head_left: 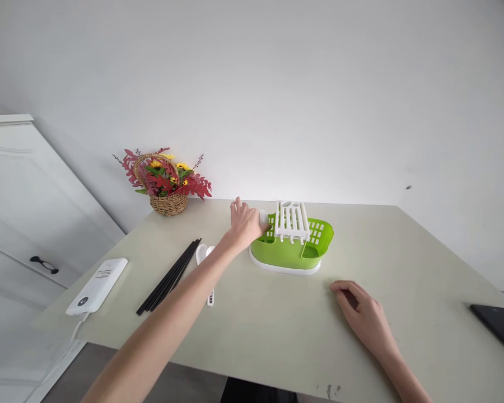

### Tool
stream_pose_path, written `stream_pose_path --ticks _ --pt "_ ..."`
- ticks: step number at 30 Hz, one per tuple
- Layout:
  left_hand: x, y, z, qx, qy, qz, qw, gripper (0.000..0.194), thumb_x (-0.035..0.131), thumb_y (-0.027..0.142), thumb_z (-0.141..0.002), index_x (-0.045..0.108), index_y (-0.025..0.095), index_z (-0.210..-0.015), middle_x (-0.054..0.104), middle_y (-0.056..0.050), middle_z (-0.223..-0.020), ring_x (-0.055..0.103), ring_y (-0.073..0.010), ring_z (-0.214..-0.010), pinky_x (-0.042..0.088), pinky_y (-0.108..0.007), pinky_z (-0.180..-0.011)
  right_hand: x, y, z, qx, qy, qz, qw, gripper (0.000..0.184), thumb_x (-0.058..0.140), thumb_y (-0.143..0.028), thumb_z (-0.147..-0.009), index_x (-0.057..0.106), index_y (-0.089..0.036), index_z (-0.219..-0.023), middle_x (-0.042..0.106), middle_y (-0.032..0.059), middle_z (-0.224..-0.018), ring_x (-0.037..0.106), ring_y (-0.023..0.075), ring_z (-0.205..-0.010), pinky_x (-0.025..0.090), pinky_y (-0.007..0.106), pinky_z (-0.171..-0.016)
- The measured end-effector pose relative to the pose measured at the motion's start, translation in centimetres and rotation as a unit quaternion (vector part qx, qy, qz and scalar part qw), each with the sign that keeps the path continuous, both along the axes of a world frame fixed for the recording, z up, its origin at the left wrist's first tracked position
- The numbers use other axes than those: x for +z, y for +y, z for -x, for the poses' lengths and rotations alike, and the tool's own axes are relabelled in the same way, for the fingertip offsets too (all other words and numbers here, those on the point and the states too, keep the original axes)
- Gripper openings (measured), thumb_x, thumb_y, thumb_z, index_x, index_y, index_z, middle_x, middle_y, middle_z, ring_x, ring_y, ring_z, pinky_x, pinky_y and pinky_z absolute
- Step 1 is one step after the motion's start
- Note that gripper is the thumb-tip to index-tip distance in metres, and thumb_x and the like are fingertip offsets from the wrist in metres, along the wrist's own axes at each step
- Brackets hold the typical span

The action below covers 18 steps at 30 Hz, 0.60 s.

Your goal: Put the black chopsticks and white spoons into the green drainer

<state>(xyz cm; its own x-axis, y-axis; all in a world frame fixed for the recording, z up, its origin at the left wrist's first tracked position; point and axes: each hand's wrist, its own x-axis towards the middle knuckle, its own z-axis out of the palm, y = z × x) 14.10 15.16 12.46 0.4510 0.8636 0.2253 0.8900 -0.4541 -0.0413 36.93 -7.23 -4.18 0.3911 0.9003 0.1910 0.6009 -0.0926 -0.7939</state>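
Observation:
At the left end of a green utensil caddy (pixel 283 253), my left hand (pixel 247 221) is closed on a white spoon (pixel 264 218). The spoon's rounded bowl shows beside my fingers, above the caddy's left compartment; its handle is hidden. A white slotted rack (pixel 292 219) with small hooks spans the middle of the caddy, which stands on a white base. My right hand (pixel 361 313) rests on the table to the right, fingers curled against the thumb with nothing in them. More white spoons (pixel 201 253) lie under my left forearm, partly covered by it.
Several black chopsticks (pixel 168 280) lie left of the spoons. A white power bank (pixel 97 285) with a cable sits at the table's left edge. Behind stands a wicker basket (pixel 169 204) of artificial flowers. A black phone (pixel 499 327) lies at the right edge, and a wall closes off the back.

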Motion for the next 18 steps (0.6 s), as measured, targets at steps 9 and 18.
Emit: stream_pose_path --ticks 9,18 --pt "0.2 0.3 -1.0 0.003 -0.100 -0.007 0.995 0.033 0.067 0.041 -0.091 0.068 0.016 -0.071 0.075 -0.018 -0.099 0.050 -0.0428 -0.137 0.041 -0.051 -0.113 0.4 0.0 0.1 0.007 0.014 -0.015 1.000 0.028 0.050 -0.043 -0.094 0.071 -0.026 -0.098 0.075 0.0042 -0.110 0.069 0.0203 -0.093 0.051 0.030 -0.079" --pt "7.6 2.0 2.1 -0.055 -0.553 0.004 0.832 0.017 0.050 0.037 -0.106 0.041 0.022 -0.105 0.065 0.002 -0.076 0.067 -0.0123 -0.054 0.055 -0.025 -0.059 0.3 -0.1 0.1 0.006 0.012 -0.009 1.000 0.029 0.050 -0.045 -0.094 0.071 -0.025 -0.099 0.075 0.0060 -0.110 0.069 0.0219 -0.091 0.052 0.031 -0.076"
